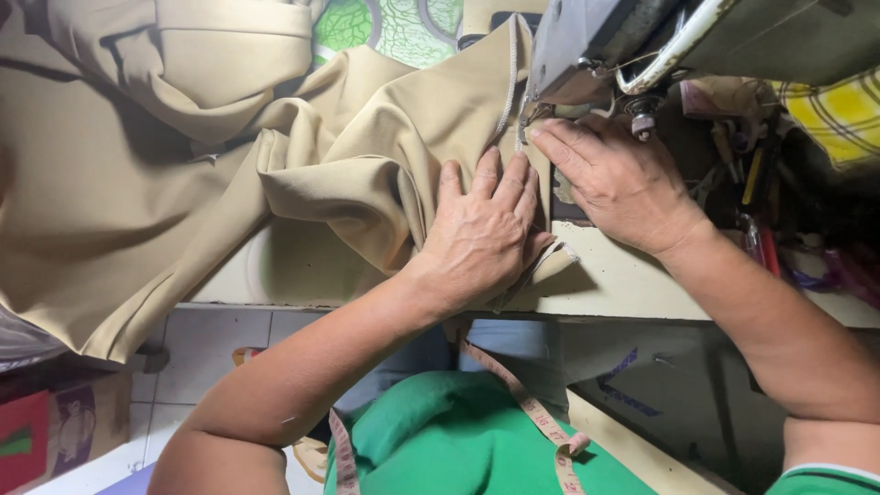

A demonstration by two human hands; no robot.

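The person sits at a sewing machine (596,46) with a large piece of tan fabric (183,183) spread over the machine table (623,284) and spilling off its left edge towards the tiled floor (211,348). Judging by how things lie, the stitching looks to be in hand, not finished: one edge of the cloth sits under the machine head, with a pale stitched or bound edge running up to the needle area, while most of the cloth lies bunched and folded to the left, seemingly unfed. The left hand (481,234) lies flat and open on the fabric, palm down, fingers spread and pointing towards the machine, pressing the cloth to the table, gripping nothing. The right hand (623,183) rests palm down just beside the presser foot, fingers extended to the left, their tips on the cloth edge, steadying it with no closed grasp. Both forearms reach up from below, and a measuring tape (532,412) hangs over the green garment (458,440) at the person's lap
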